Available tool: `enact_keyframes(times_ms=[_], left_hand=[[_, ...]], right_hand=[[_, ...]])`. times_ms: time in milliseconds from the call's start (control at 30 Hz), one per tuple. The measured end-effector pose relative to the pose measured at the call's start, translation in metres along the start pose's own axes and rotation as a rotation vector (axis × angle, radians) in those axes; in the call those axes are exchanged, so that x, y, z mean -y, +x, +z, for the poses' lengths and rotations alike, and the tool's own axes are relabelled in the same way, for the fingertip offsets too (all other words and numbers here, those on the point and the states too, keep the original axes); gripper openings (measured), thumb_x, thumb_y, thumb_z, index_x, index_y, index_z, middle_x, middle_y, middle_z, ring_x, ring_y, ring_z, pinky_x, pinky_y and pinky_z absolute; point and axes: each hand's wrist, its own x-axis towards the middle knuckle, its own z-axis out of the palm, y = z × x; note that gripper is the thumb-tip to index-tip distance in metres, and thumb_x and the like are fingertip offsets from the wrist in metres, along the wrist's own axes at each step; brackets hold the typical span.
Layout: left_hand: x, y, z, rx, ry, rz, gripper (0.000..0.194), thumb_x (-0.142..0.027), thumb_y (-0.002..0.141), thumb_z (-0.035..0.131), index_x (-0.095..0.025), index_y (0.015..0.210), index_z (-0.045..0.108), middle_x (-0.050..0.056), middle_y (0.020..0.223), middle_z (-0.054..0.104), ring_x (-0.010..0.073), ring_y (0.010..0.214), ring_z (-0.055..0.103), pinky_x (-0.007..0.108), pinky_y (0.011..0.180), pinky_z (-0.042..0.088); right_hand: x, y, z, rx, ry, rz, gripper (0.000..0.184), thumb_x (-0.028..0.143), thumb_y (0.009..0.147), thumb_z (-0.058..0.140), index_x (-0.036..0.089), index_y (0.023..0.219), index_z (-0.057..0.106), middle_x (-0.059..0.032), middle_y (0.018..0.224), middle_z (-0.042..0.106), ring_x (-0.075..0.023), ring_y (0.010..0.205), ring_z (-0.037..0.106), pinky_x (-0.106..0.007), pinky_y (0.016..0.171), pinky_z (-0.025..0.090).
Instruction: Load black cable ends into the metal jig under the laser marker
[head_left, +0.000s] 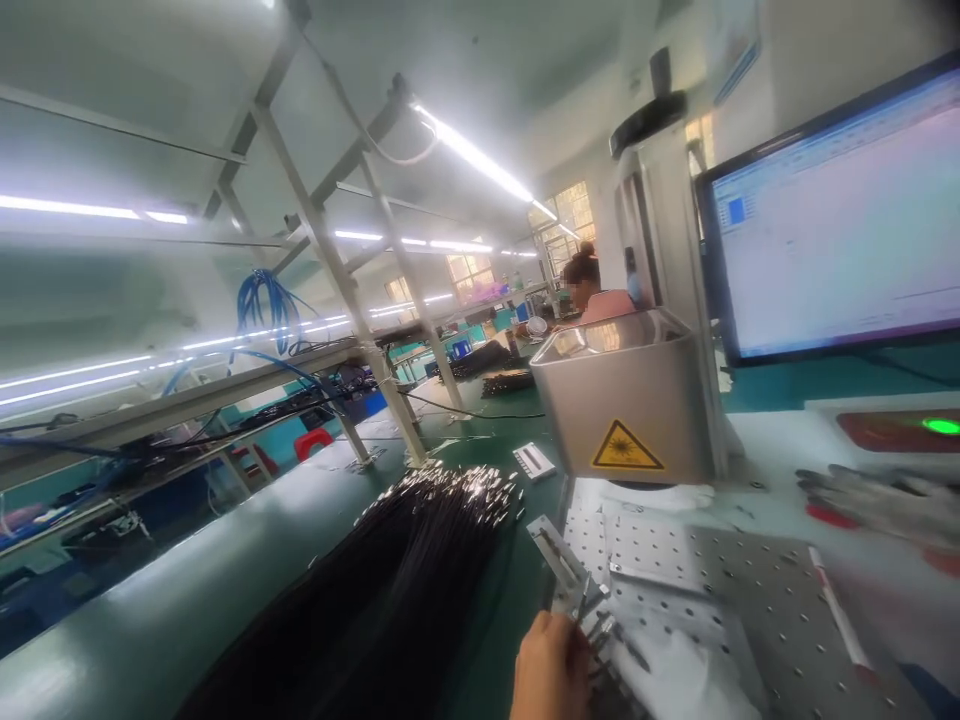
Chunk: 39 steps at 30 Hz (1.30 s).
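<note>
At the lower edge, my left hand [551,665] is bare and closed, its fingers curled toward a small metal fixture [561,560] at the edge of the perforated plate [757,580]. What the fingertips grip is hidden. Right beside it is a blurred white shape [686,675], which looks like a gloved right hand; its fingers cannot be made out. Left of my hand lies a thick bundle of black cables [390,590], with shiny metal ends [480,490] pointing away from me.
Behind the plate stands a metal housing [626,400] with a yellow laser warning sign. A monitor [840,210], grey gloves [885,500] and a red-and-white pen [840,615] are at the right. A slotted white piece [534,461] lies beyond the cables. Farther back sits another person [600,300].
</note>
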Motion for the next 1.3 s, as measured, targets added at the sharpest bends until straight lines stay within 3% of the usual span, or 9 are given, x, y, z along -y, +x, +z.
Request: enact_keyframes(times_ms=[133, 233, 367, 567, 733, 900, 1067, 1200, 1300], left_hand=[[0.007, 0.008, 0.006, 0.018, 0.043, 0.003, 0.026, -0.004, 0.082, 0.046, -0.015, 0.079, 0.068, 0.008, 0.093, 0.065, 0.0178, 0.087, 0.062, 0.026, 0.076, 0.04], [0.009, 0.01, 0.008, 0.053, 0.089, 0.048, 0.027, -0.011, 0.089, 0.043, -0.015, 0.087, 0.07, 0.011, 0.1, 0.065, 0.0201, 0.093, 0.063, 0.027, 0.079, 0.041], [0.004, 0.009, 0.012, 0.071, 0.163, -0.016, 0.028, -0.009, 0.088, 0.044, -0.015, 0.095, 0.07, 0.013, 0.107, 0.064, 0.0229, 0.099, 0.064, 0.029, 0.08, 0.041], [0.002, 0.01, 0.012, 0.031, 0.14, -0.014, 0.02, -0.007, 0.085, 0.047, -0.015, 0.075, 0.063, 0.009, 0.094, 0.064, 0.0192, 0.088, 0.061, 0.027, 0.073, 0.038], [0.01, 0.011, 0.009, 0.098, 0.067, 0.047, 0.018, -0.009, 0.084, 0.045, -0.017, 0.081, 0.061, 0.009, 0.098, 0.064, 0.0218, 0.094, 0.062, 0.028, 0.076, 0.038], [0.014, 0.014, 0.016, 0.055, 0.006, 0.035, 0.016, -0.008, 0.08, 0.046, -0.018, 0.069, 0.051, 0.006, 0.086, 0.063, 0.0188, 0.082, 0.058, 0.028, 0.071, 0.035], [0.007, 0.01, 0.003, 0.005, -0.119, -0.02, 0.013, -0.007, 0.072, 0.052, -0.017, 0.079, 0.058, 0.003, 0.079, 0.063, 0.018, 0.079, 0.058, 0.027, 0.073, 0.037], [0.004, 0.005, -0.009, -0.029, -0.279, -0.025, 0.022, -0.015, 0.078, 0.052, -0.016, 0.098, 0.057, -0.003, 0.071, 0.058, 0.015, 0.067, 0.053, 0.026, 0.066, 0.037], [0.009, 0.008, -0.008, -0.032, -0.246, 0.002, 0.018, -0.012, 0.078, 0.05, -0.015, 0.091, 0.062, -0.001, 0.07, 0.059, 0.0158, 0.068, 0.054, 0.027, 0.067, 0.038]], right_hand=[[0.004, 0.005, 0.011, -0.045, -0.021, 0.022, 0.032, 0.015, 0.09, 0.053, 0.032, 0.102, 0.078, -0.0036, 0.103, 0.073, -0.0225, 0.084, 0.071, -0.032, 0.078, 0.06], [0.004, 0.006, 0.013, -0.058, -0.042, 0.017, 0.038, 0.013, 0.089, 0.048, 0.033, 0.103, 0.077, -0.0029, 0.103, 0.073, -0.0221, 0.085, 0.071, -0.031, 0.079, 0.059], [0.0, 0.004, 0.011, -0.047, -0.072, -0.009, 0.036, 0.013, 0.089, 0.05, 0.033, 0.1, 0.078, -0.0033, 0.096, 0.074, -0.0224, 0.076, 0.069, -0.033, 0.073, 0.059], [0.002, 0.001, 0.014, 0.003, -0.064, -0.098, 0.051, -0.001, 0.08, 0.048, 0.036, 0.1, 0.076, 0.0002, 0.104, 0.072, -0.0168, 0.072, 0.064, -0.026, 0.065, 0.052], [0.003, 0.003, 0.018, -0.03, -0.002, -0.192, 0.054, -0.005, 0.073, 0.051, 0.037, 0.098, 0.074, 0.0038, 0.097, 0.072, -0.0166, 0.079, 0.063, -0.023, 0.059, 0.045], [0.0, 0.009, 0.0, -0.059, -0.042, -0.276, 0.039, 0.002, 0.077, 0.056, 0.033, 0.095, 0.073, 0.0006, 0.078, 0.068, -0.017, 0.072, 0.063, -0.023, 0.055, 0.041], [0.002, 0.017, -0.008, -0.011, 0.01, -0.087, 0.02, 0.02, 0.089, 0.06, 0.034, 0.09, 0.074, 0.0013, 0.078, 0.07, -0.0181, 0.068, 0.067, -0.027, 0.062, 0.05], [0.009, 0.02, 0.01, 0.105, 0.162, 0.131, 0.021, 0.032, 0.095, 0.055, 0.033, 0.095, 0.076, 0.0002, 0.075, 0.071, -0.0176, 0.061, 0.066, -0.026, 0.054, 0.046], [0.012, 0.019, 0.024, 0.087, 0.145, 0.147, 0.022, 0.027, 0.092, 0.057, 0.034, 0.1, 0.076, -0.0004, 0.076, 0.071, -0.0184, 0.065, 0.067, -0.026, 0.059, 0.046]])
